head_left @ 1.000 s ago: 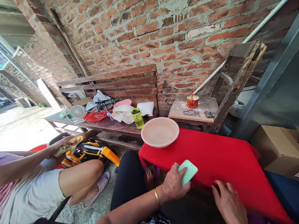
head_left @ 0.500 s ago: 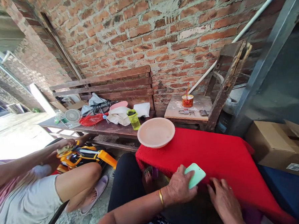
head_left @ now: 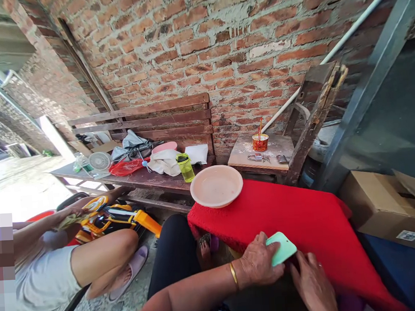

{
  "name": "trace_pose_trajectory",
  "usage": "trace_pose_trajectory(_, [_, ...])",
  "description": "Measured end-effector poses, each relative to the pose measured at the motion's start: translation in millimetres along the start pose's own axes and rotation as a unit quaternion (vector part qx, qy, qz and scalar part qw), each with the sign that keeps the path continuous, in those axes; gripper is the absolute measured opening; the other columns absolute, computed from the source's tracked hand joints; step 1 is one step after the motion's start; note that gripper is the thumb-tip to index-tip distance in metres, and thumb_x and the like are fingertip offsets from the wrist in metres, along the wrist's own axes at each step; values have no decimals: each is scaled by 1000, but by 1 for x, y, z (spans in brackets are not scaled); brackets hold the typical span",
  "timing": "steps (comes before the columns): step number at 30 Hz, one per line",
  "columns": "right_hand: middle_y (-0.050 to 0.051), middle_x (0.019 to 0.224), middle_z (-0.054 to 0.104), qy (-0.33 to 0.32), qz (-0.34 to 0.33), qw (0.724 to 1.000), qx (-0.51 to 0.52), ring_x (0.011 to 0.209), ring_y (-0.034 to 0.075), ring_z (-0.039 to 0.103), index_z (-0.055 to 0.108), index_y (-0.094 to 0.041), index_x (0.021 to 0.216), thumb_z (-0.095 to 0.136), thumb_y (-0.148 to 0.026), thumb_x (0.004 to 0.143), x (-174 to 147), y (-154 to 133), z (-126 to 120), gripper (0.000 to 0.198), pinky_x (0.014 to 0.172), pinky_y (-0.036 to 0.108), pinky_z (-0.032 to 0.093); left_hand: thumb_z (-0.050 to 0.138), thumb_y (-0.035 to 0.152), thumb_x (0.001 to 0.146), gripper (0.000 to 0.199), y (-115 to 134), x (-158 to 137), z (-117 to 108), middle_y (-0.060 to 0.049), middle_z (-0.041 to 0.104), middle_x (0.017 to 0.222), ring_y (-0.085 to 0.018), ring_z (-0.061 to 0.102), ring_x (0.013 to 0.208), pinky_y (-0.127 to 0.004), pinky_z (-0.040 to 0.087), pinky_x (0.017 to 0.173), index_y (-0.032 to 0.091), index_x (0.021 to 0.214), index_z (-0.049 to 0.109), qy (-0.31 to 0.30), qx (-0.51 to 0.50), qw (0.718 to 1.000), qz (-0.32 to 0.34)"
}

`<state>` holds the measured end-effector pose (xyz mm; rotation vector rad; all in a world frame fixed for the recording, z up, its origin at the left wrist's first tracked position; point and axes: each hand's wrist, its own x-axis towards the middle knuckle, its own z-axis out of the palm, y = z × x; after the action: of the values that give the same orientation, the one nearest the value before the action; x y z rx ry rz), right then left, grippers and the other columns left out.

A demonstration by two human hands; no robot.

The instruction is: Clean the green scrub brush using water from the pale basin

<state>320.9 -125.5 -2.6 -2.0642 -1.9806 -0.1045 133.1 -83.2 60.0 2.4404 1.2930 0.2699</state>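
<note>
My left hand [head_left: 263, 259], with a gold bangle on the wrist, grips a flat mint-green plastic piece [head_left: 282, 248] with rounded corners and a small hole near one corner. It is held tilted over the near edge of the red cloth [head_left: 290, 207], thumb on top. Close by, my right hand [head_left: 314, 277] has its fingers bent and apart at the cloth's edge, fingertips near the green piece's right corner. I see nothing held in it. A pale pink basin [head_left: 216, 186] stands at the cloth's far left corner.
At left, another person's hand [head_left: 75, 216] holds a cloth on a yellow toy excavator [head_left: 120, 215]. A bench [head_left: 153, 179] behind bears a green bottle [head_left: 185, 168], a fan [head_left: 100, 162] and fabrics. A small table [head_left: 235, 156] carries padlocks. A cardboard box [head_left: 387, 211] sits right.
My left hand has moved a little to the right with the green piece, bringing its corner close to my right hand. The other person's hand has shifted left and down along the toy.
</note>
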Motion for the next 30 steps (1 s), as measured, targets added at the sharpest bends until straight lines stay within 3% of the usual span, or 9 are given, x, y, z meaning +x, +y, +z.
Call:
trace_pose_trajectory(8, [17,106,67,-3,-6,1000,-26,89,27,67,68,-16,116,40,-29,98,2,-6,-2,35,83,40,51,63,34,86,50,-87,-39,-30,-12,54,114,-28,59,104,-43,52,96,19,134,56,134,92,962,-219])
trace_pose_trajectory(11, [17,104,67,7,-13,1000,-26,89,27,67,68,-15,115,40,-29,99,3,-3,1,35,82,39,50,65,37,84,56,-67,-50,-10,-14,54,119,-31,58,108,-45,52,96,21,137,53,93,94,977,-166])
trace_pose_trajectory(14, [15,100,66,20,-28,999,-4,86,27,66,68,-16,113,43,-32,98,2,3,6,33,80,39,50,70,51,78,61,-34,-55,13,-11,54,118,-29,59,101,-42,55,89,26,132,55,10,51,999,8])
trace_pose_trajectory(16, [15,99,66,26,-29,999,5,84,27,65,68,-16,112,43,-33,98,2,6,7,33,79,39,50,70,55,77,63,-27,-54,15,-10,53,117,-27,59,99,-41,55,87,28,132,55,-3,35,997,65])
trace_pose_trajectory(18, [15,99,66,26,-28,999,3,84,26,65,68,-16,113,43,-33,98,2,6,7,33,79,38,50,67,49,80,62,-38,-52,4,-11,53,119,-28,59,101,-42,54,89,27,136,52,39,41,998,23])
trace_pose_trajectory(21, [15,102,67,20,-24,999,-10,87,26,66,68,-15,114,43,-30,98,1,2,4,33,82,38,50,61,36,86,54,-68,-46,-22,-13,54,119,-29,59,105,-44,52,94,23,138,53,107,64,985,-121])
trace_pose_trajectory(24, [16,107,68,15,-22,999,-25,97,28,67,68,-16,115,44,-27,98,2,-2,2,31,87,39,50,60,33,87,50,-82,-38,-34,-15,56,119,-31,59,109,-46,50,98,19,134,57,113,89,967,-212])
trace_pose_trajectory(27, [16,106,68,4,-18,999,-26,97,28,67,68,-16,115,45,-27,97,2,-1,3,31,85,39,51,64,38,85,55,-62,-34,-20,-16,55,122,-32,58,110,-45,50,98,19,135,56,79,79,978,-178])
trace_pose_trajectory(30, [15,105,67,4,-14,1000,-18,90,27,67,68,-16,115,46,-29,98,1,2,3,31,82,38,51,68,47,81,59,-29,-33,-2,-12,54,119,-30,58,106,-43,52,94,24,134,56,22,37,998,-52])
